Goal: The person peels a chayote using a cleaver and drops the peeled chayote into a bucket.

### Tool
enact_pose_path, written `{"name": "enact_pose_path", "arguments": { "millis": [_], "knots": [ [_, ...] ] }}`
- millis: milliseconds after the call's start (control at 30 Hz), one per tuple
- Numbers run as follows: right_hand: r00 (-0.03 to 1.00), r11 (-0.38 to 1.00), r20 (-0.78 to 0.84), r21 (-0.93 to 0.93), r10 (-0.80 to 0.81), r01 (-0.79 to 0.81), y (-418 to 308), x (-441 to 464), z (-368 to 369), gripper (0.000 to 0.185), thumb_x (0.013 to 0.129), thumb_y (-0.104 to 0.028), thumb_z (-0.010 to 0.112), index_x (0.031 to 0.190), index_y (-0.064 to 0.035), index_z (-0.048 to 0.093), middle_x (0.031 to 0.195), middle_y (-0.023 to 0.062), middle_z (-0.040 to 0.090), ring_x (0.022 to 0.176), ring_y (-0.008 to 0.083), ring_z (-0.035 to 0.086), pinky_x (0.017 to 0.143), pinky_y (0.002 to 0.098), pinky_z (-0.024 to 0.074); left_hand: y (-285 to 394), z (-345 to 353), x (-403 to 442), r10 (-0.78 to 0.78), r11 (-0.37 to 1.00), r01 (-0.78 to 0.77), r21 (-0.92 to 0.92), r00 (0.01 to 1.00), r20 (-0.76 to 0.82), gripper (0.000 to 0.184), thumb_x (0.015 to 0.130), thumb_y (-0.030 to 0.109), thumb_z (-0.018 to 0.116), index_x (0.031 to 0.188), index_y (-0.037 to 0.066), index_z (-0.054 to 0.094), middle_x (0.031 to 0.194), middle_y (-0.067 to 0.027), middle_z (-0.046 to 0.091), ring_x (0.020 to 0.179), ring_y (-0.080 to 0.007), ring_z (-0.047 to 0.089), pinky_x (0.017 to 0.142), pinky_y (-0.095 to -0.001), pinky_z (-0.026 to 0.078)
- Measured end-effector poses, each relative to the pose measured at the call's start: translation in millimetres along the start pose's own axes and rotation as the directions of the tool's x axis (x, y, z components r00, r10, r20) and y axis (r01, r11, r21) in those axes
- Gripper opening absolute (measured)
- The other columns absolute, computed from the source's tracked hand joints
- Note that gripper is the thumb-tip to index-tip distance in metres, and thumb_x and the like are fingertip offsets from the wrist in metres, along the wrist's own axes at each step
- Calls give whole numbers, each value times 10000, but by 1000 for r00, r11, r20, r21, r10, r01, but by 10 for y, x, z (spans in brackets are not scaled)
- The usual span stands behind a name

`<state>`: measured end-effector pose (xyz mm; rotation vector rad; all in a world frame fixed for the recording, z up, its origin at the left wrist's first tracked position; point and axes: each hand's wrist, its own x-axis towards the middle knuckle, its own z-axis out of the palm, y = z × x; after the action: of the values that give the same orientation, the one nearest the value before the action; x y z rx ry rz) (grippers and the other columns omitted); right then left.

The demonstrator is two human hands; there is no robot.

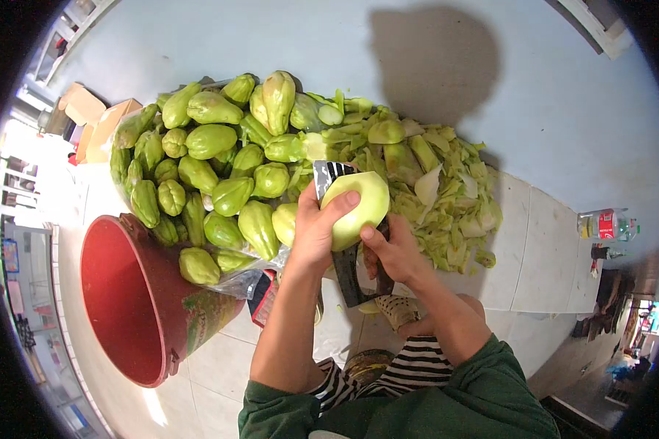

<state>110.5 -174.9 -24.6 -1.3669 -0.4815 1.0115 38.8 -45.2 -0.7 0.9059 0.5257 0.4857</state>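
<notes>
My left hand [322, 225] is closed round a pale, peeled chayote [362, 203], thumb across its front. My right hand [392, 252] has its thumb against the chayote's lower edge, with its other fingers curled below and partly hidden. Behind the chayote a flat piece with a black-and-white pattern [332, 173] sticks up. A dark flat strip [348, 279] shows beneath, beside my right fingers; I cannot tell whether the two are one tool or whether my right hand touches it. Left of my hands lies a heap of unpeeled green chayotes [232, 195], to the right a pile of peelings [450, 212].
A large red bucket [128, 304] lies tilted at the left, its mouth facing left. Clear plastic [234, 282] is under the heap. An open cardboard box [106, 128] stands at the far left. By the wall at the right lies a plastic bottle [606, 224]. My shoe [399, 311] is below my hands.
</notes>
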Motion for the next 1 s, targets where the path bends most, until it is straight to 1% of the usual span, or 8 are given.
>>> {"name": "enact_pose_path", "arguments": {
  "millis": [67,333,433,533,667,767,900,1000],
  "knots": [
    [999,999,10,-24,43,-43,-14,-3,-4,584,832,-566,673,844,-7,505,521,16,473,399,141,498,373,296,424,-12,-3,14,-20,1000,20,-9,1000,-5,432,767,197,767,1116,5,599,990,-81,669,856,-159,641,772,-287,514],
    [998,997,13,-48,62,-61,10,6,-11,621,821,-590,667,905,13,545,525,11,491,384,127,494,359,285,411,-67,-25,31,-64,998,64,18,998,19,500,801,270,731,1202,23,564,1026,-103,662,904,-201,636,822,-324,506],
    [999,999,6,-18,48,-48,10,27,-21,619,844,-583,642,934,24,570,517,6,504,369,117,496,348,275,402,-130,-50,69,-59,997,59,44,998,-1,592,861,444,580,1258,6,535,1092,-126,663,963,-236,646,880,-366,501],
    [998,997,3,34,62,-62,2,26,-52,610,858,-586,620,942,16,560,515,8,492,372,124,497,352,284,407,-65,-23,59,-90,979,85,-187,996,-18,669,951,540,376,1303,-16,500,1211,-152,617,1098,-270,599,976,-379,444],
    [997,983,-20,172,74,-70,-71,0,-70,554,882,-548,607,987,-12,517,521,14,467,380,139,490,354,301,416,34,98,85,-65,954,16,-300,986,-154,742,946,592,314,1342,-16,467,1284,-158,569,1180,-275,547,1038,-381,394],
    [994,974,-40,208,103,-92,-54,0,-145,590,865,-620,576,1053,-69,475,556,20,435,403,151,483,369,323,442,55,31,134,-30,848,9,-531,999,-31,682,964,560,320,1300,-10,485,1198,-135,602,1108,-261,575,995,-380,426],
    [982,960,-115,257,148,-114,-73,67,-246,562,879,-638,536,997,-90,493,539,15,422,394,151,469,365,329,432,83,-36,144,11,843,-37,-537,999,-51,706,957,569,337,1303,-28,486,1211,-135,596,1112,-265,575,980,-390,445],
    [984,949,-169,316,58,-1,-57,129,-325,544,888,-647,511,929,-105,508,523,5,407,392,151,463,370,332,418,106,-107,166,24,831,-40,-555,999,-37,716,951,576,355,1304,-31,492,1213,-136,596,1112,-262,576,975,-391,455]
  ]
}}
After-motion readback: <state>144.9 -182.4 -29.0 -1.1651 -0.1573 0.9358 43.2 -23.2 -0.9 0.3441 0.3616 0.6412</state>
